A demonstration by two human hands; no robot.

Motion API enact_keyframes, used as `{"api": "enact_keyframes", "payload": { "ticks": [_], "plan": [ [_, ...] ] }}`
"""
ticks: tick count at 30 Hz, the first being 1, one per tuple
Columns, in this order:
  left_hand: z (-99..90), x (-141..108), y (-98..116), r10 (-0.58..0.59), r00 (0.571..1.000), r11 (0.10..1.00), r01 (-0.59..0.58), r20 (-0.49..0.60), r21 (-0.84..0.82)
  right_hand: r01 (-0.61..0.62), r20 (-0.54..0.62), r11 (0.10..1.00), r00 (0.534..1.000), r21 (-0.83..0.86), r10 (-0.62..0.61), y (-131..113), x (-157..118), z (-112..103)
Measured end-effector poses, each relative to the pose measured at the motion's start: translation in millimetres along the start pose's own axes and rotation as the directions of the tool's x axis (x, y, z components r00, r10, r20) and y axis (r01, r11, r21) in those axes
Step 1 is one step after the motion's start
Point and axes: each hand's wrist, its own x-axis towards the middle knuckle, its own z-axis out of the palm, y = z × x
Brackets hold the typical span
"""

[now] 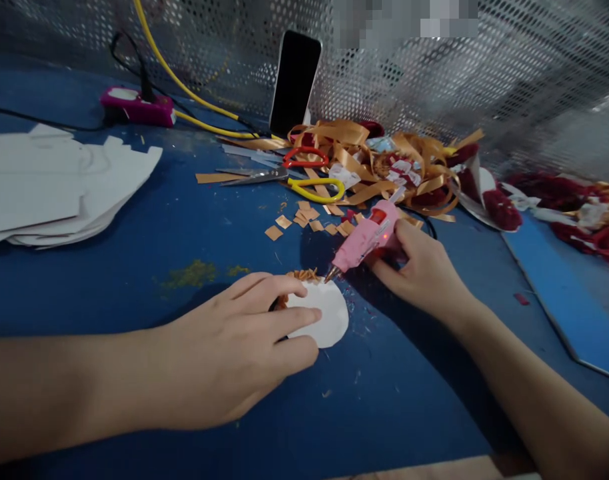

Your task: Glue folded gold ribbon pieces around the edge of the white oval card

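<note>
A round white paper disc (324, 320) lies on the blue table, with a fringe of brown-gold ribbon pieces (304, 274) along its upper left edge. My left hand (264, 333) rests on the disc, fingers stretched out and pressing it flat; it covers the disc's left part. In my right hand (414, 267) is a pink hot glue gun (367, 237), its small light glowing orange. The gun's metal nozzle points down to the disc's upper edge, beside the end of the fringe. Small cut squares of gold ribbon (307, 215) are scattered just beyond the disc.
Scissors (269, 176) with red and yellow handles lie behind the squares. Beyond them are heaped gold ribbons (354, 137) and a leaning phone (295, 83). White cut sheets (59, 187) are stacked left, near a magenta power strip (137, 107). A blue board (564, 300) lies right.
</note>
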Motion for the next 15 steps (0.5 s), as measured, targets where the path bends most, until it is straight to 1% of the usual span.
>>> {"api": "enact_keyframes", "payload": {
  "ticks": [7,15],
  "plan": [
    [-3.0,3.5,0.5,-0.02,0.999,0.999,0.022,0.043,-0.037,-0.013,0.024,1.0,1.0,0.0,0.013,0.7,0.0,2.8],
    [-2.2,4.8,-0.5,-0.019,0.999,0.998,0.022,0.047,-0.052,-0.041,0.061,0.998,0.997,-0.045,0.044,2.3,0.5,5.8]
  ]
}}
